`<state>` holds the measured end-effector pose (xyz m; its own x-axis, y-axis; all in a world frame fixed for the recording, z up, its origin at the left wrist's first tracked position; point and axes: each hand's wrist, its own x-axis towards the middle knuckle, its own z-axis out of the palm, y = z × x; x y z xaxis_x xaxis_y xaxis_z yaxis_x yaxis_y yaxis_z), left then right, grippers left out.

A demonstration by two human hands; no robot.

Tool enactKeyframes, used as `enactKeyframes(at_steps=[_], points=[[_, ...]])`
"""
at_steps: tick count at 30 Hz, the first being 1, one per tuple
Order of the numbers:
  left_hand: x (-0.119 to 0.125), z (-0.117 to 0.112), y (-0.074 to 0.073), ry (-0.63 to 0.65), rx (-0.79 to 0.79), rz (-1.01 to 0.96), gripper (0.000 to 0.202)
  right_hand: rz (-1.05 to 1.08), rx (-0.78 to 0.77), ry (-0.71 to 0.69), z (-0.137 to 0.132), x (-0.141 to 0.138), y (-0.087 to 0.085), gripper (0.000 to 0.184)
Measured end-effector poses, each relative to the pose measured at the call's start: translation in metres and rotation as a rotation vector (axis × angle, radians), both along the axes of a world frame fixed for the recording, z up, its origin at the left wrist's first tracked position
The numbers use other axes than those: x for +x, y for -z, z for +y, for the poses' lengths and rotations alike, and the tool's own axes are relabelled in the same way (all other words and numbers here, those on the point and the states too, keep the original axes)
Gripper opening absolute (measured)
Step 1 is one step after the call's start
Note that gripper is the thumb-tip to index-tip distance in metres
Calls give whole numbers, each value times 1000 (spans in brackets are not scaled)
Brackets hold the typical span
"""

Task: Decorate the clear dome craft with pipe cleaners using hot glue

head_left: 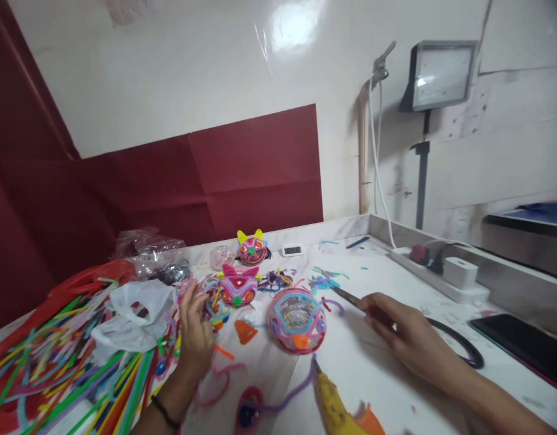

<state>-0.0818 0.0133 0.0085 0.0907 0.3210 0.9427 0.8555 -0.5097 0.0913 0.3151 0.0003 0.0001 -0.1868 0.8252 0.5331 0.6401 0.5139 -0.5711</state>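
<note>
My right hand point(403, 335) grips a pair of scissors point(346, 296), its dark blade pointing left at a small heap of blue pipe-cleaner bits point(324, 282). Behind the hand, a black loop appears to be the scissors' handle. My left hand point(197, 326) rests fingers-up at the edge of the colourful craft pile, its fingers apart; I make out nothing held in it. Between my hands lies a round pink face point(297, 320) with a blue-edged grey centre and an orange nose. Beyond it sit a pink-eared mask point(238, 285) and a yellow-eared one point(252, 249).
Loose pipe cleaners point(119, 386) and a white plastic bag point(136, 314) cover the left side. A yellow glue gun point(335, 402) lies in front, by a purple pipe cleaner point(290, 396). Rightward are a power strip point(446, 284), a phone point(523, 344) and a lamp point(441, 75).
</note>
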Motion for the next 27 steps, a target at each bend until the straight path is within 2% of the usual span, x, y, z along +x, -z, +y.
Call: enactKeyframes(at_steps=[3, 7, 14, 21, 27], points=[[-1, 0, -1, -19, 19, 56, 54, -12, -12, -7, -3, -2, -3, 12], [2, -2, -2, 22, 1, 78, 58, -24, -26, -3, -5, -4, -6, 12], [4, -5, 1, -10, -5, 69, 55, -19, -20, -17, -8, -7, -6, 12], [-4, -10, 8, 41, -72, -172, 48, -8, 20, -33, -5, -8, -1, 13], [1, -9, 15, 148, -167, -307, 41, -22, 31, -42, -5, -8, 1, 13]])
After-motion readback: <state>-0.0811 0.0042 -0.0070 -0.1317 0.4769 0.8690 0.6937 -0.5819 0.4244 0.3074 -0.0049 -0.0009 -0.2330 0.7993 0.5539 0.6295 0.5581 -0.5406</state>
